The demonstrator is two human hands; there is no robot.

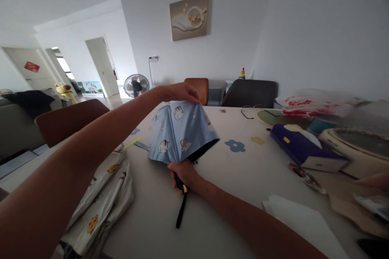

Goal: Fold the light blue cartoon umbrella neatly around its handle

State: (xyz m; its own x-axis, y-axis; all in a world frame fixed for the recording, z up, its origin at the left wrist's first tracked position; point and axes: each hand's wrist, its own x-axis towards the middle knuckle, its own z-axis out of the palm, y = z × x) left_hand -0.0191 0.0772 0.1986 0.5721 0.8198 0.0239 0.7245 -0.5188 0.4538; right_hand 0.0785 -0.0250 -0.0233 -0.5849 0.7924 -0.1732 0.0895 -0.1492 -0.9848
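Note:
A light-blue folding umbrella (173, 129) with small animal prints is partly unfurled above the table. Wrapped round its black handle, just below the canopy, is my right hand (186, 176); a gold-coloured end and a black wrist strap (181, 212) hang beneath. My left hand (185, 92) reaches across from the left and pinches the canopy fabric near its top. To the left lies a second, cream-coloured printed fabric (114, 192) with yellow figures, loosely bunched near the table's edge.
On the right of the white table (152, 210) are a purple tissue box (304, 145), a round cream container (361, 145), plastic bags (316, 103), eyeglasses (247, 112) and white paper (304, 222). Chairs (252, 93) stand around it, and a fan (136, 85) is behind.

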